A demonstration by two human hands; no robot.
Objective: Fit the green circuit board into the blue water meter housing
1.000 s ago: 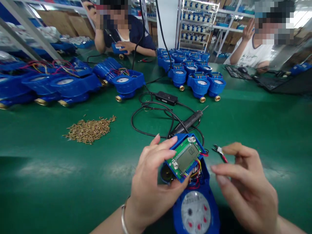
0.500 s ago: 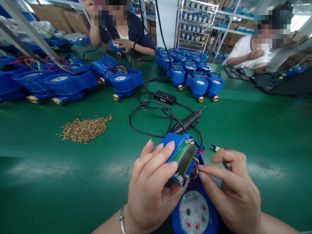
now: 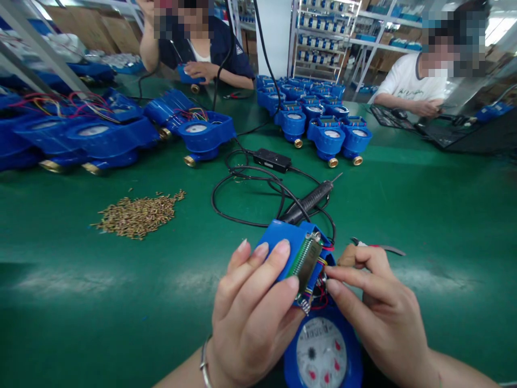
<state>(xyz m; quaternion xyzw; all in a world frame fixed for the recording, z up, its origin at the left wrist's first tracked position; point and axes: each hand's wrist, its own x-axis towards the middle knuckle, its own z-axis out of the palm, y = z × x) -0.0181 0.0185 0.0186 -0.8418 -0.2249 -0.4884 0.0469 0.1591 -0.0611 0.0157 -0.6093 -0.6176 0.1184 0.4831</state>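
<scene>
Clock centred on the meter, right in front of me, lower end cut by the frame edge. Left hand: fingers curled round the blue display housing, gripping it tilted up above the dial. Right hand: thumb and index nearly together at the wires beside the housing's open edge; can't tell if they pinch one. Tight at 12: black screwdriver and its looped cable lie just past the housing. Pliers at 1-2, just beyond my right knuckles, partly hidden. Screw pile at 10, well apart. Clustered blue meters further out at 12. Widest stretches of green bench: 9 and 2 o'clock, more elbow room there.
</scene>
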